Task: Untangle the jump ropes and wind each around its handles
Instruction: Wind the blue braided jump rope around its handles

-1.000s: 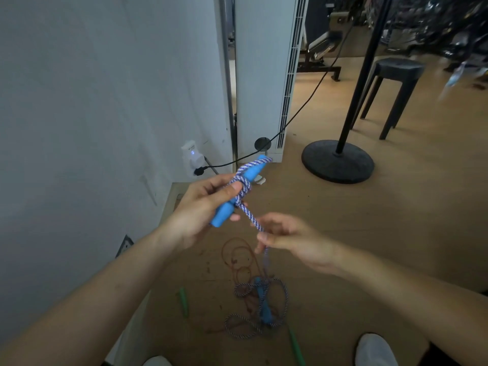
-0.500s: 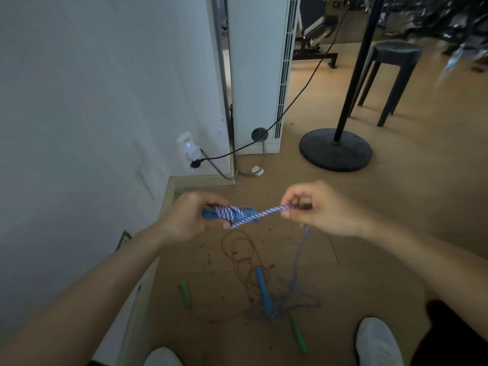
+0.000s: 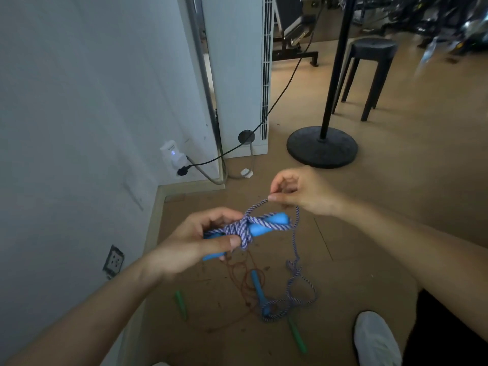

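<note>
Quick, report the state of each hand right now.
Left hand: grips the blue handle.
Right hand: fingers pinch the striped rope.

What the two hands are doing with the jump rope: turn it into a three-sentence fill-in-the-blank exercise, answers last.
1. The left hand grips a ____ plastic handle.
2. The right hand pinches a strand of blue-and-white braided ____ wound round that handle.
3. Two slim ____ plastic handles lie on the brown floor.
Missing words: blue; rope; green.
</note>
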`<state>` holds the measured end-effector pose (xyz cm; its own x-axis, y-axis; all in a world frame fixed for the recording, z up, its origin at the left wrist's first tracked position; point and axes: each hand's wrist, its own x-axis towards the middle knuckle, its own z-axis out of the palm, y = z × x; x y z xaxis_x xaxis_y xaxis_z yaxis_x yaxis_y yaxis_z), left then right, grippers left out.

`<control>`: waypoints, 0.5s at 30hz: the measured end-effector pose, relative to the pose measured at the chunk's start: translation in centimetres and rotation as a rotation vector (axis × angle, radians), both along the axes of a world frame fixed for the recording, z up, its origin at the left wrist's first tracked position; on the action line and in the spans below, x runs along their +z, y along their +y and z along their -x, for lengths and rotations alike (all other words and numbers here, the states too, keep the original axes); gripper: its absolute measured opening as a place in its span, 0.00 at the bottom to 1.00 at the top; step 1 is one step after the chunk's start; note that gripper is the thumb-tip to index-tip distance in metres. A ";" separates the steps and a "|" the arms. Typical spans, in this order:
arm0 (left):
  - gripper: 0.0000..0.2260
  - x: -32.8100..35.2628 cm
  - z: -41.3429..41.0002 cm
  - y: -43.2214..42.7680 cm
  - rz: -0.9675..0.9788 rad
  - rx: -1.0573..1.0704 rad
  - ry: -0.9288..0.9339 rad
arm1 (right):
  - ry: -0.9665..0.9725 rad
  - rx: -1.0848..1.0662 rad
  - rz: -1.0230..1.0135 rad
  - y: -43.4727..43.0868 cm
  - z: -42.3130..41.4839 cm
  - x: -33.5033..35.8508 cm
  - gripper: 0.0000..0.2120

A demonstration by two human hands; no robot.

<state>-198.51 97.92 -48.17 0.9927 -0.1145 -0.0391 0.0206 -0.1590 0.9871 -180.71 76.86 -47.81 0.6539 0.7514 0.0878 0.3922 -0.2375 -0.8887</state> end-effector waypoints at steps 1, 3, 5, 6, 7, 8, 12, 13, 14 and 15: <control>0.16 -0.1 0.0 0.1 0.047 0.036 0.002 | 0.013 0.005 0.002 -0.1 -0.2 -0.2 0.06; 0.21 -0.3 0.0 0.1 0.140 0.116 0.006 | 0.064 0.016 -0.028 -0.1 0.0 -0.4 0.10; 0.24 -0.3 0.0 0.1 0.244 0.189 0.019 | 0.153 0.031 -0.094 0.1 0.6 -0.6 0.16; 0.25 -0.2 -0.1 0.1 0.294 0.217 0.024 | 0.178 0.045 -0.111 0.2 0.9 -0.7 0.17; 0.24 -0.2 -0.1 0.1 0.329 0.236 0.024 | 0.176 0.061 -0.101 0.3 1.3 -0.9 0.16; 0.23 -0.2 -0.2 0.2 0.345 0.249 0.022 | 0.155 0.078 -0.067 0.3 1.7 -1.0 0.14; 0.20 -0.9 -0.5 0.0 0.353 0.291 0.010 | 0.107 0.148 0.062 0.5 4.4 -1.5 0.09; 0.19 -1.1 -0.5 -0.1 0.338 0.312 0.009 | 0.085 0.162 0.063 0.5 5.0 -1.6 0.09; 0.18 -1.3 -0.5 -0.1 0.303 0.336 0.011 | 0.037 0.168 0.059 0.5 5.4 -1.7 0.09; 0.18 -1.5 -0.5 -0.1 0.245 0.356 0.010 | -0.022 0.163 0.062 0.5 5.7 -1.7 0.09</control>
